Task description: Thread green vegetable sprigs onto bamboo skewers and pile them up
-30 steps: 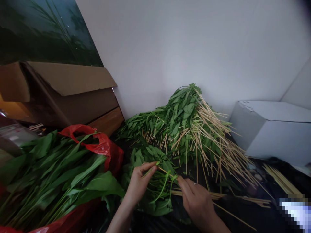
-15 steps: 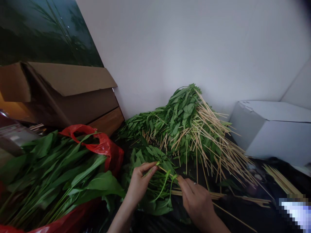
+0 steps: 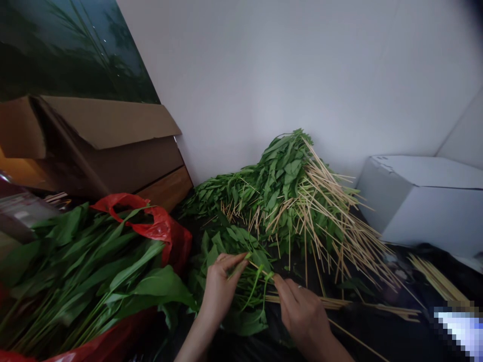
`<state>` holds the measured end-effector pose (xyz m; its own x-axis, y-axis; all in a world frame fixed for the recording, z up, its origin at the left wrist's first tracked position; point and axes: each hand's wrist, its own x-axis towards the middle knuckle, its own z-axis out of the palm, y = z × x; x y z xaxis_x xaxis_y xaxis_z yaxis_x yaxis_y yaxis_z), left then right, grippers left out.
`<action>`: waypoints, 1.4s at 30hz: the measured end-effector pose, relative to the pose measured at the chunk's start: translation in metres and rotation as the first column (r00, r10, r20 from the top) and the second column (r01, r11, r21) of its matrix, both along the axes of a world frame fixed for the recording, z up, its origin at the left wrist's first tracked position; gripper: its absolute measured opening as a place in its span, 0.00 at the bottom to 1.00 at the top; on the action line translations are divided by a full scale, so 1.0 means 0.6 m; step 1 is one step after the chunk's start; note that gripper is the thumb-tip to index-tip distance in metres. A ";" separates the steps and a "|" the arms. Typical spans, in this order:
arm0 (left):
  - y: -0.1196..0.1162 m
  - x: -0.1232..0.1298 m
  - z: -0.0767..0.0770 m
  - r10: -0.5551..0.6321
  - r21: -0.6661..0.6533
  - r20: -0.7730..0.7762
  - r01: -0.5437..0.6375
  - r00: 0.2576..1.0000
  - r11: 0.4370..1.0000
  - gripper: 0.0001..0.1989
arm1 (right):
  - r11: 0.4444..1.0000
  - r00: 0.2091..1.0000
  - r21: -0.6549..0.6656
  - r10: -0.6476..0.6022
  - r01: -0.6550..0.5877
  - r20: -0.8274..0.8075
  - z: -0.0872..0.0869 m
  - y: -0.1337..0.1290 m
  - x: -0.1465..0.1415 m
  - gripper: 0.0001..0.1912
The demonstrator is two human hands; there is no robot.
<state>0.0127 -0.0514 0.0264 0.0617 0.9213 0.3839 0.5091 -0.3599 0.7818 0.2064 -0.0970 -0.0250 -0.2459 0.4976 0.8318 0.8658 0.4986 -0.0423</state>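
My left hand (image 3: 220, 285) pinches a bit of green stem (image 3: 248, 256) at the upper left tip of a thin bamboo skewer (image 3: 253, 262). Gripping the skewer from the other side is my right hand (image 3: 305, 312), closed, its long end running out below toward the lower right. Two loops of leafy green stem (image 3: 258, 275) sit on the skewer between my hands, stalks hanging down. Under them lies a loose bunch of leafy greens (image 3: 247, 323) on a black sheet. My fingers hide part of the pinched stem.
Skewered greens (image 3: 283, 173) are heaped against the wall, their bamboo sticks pointing right. A red plastic bag (image 3: 171, 236) of long-leaved greens stands at left, before a cardboard box (image 3: 113, 120). Loose skewers (image 3: 433, 274) lie at right near a white box (image 3: 433, 206).
My left hand has shifted slightly right along with the stem at the skewer's tip. My right hand has moved slightly left, still gripping the skewer.
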 end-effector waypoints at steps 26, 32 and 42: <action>0.003 -0.006 0.017 0.066 -0.379 0.421 0.109 0.905 0.919 0.17 | 0.998 0.998 0.039 0.045 -0.044 -0.033 -0.006 -0.003 -0.006 0.15; -0.002 0.000 0.009 0.000 -0.361 0.386 0.151 0.922 0.920 0.19 | 0.998 0.998 0.032 0.054 -0.053 -0.026 -0.009 -0.003 -0.010 0.15; 0.012 -0.049 0.017 -0.333 -0.222 -0.139 0.298 0.933 0.928 0.12 | 0.995 0.994 -0.001 0.104 -0.104 0.015 -0.006 -0.004 -0.012 0.15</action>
<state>-0.0169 -0.0441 0.0367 0.4102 0.8983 0.1573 0.5265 -0.3741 0.7634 0.1995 -0.0993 -0.0288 -0.3090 0.4689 0.8275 0.8099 0.5858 -0.0295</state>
